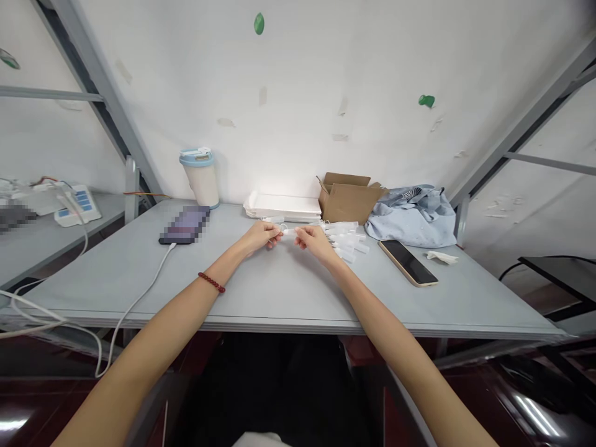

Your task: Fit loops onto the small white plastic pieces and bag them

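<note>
A small white tubular piece point(289, 232) is mid-handling above the grey table point(279, 292), just in front of a white stack point(286, 205). The left hand point(265, 236) pinches one end and the right hand point(313, 239) the other, both grips narrow, fingertips closed on it; whether its parts are fully joined is too small to tell. Beside the right hand lies a loose cluster of white, translucent-ended pieces point(348, 238), none of them held. They look like the same kind, but whether they are finished or waiting cannot be told, so the count done and left stays open. The cardboard box point(351, 202) behind them stands with flaps up, its contents hidden.
</note>
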`<state>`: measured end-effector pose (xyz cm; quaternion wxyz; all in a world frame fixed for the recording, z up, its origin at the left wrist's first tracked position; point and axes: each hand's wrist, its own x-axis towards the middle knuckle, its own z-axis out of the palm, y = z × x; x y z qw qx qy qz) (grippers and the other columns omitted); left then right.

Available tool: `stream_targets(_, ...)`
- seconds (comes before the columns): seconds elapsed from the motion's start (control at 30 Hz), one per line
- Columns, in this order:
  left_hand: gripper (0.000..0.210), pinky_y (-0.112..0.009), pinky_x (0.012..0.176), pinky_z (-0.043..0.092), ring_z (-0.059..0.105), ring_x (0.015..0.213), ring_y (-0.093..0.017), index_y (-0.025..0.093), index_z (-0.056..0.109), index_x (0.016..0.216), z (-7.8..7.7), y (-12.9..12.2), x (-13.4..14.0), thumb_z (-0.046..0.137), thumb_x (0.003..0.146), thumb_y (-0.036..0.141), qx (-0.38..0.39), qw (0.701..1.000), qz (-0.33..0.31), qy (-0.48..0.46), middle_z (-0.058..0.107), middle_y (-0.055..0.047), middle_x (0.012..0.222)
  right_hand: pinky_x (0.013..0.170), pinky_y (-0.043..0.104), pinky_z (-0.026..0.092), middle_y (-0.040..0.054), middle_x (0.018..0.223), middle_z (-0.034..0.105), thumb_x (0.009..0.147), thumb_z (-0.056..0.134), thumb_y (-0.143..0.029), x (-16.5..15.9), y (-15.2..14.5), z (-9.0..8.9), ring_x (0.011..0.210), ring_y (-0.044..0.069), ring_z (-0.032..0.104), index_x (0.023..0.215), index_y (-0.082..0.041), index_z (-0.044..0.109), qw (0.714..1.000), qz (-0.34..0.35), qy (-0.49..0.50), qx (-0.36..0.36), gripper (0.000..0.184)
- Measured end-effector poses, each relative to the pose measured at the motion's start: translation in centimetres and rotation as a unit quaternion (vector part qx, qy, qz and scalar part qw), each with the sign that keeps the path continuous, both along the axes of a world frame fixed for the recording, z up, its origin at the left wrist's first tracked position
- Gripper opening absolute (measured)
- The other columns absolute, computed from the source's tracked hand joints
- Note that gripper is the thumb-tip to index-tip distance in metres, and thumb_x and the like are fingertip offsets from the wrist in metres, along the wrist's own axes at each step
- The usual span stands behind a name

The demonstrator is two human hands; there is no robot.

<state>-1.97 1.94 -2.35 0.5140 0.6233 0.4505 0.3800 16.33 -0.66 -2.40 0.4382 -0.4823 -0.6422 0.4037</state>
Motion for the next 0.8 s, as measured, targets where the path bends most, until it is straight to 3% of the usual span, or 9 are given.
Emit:
stream_targets(0.33, 0.024, -0.025, 0.049, 0.040, 0.051, 0.055, -0.011, 0.012, 0.063, 0.065, -0.58, 0.31, -0.18, 0.071, 0.068, 0.034, 0.001, 1.000, -0.011, 0.003, 0.060, -0.005, 0.066, 0.051, 0.023, 0.038, 0.0016, 0.062, 0.061, 0.084, 0.046, -0.035, -0.31, -0.11, -0.32, 0.048, 0.009, 0.046, 0.068, -0.015, 0.056, 1.000, -0.003, -0.021, -0.016, 0.027)
stream_targets(0.8, 0.023, -0.025, 0.049, 0.040, 0.052, 0.055, -0.011, 0.012, 0.063, 0.064, 0.04, -0.24, -0.22, 0.071, 0.068, 0.033, -0.006, 1.000, -0.008, 0.021, 0.060, -0.005, 0.066, 0.048, 0.020, 0.036, 0.0007, 0.057, 0.062, 0.087, 0.045, -0.030, -0.35, 0.11, -0.60, 0.046, 0.008, 0.046, 0.061, -0.016, 0.054, 0.999, 0.014, -0.037, -0.021, 0.031)
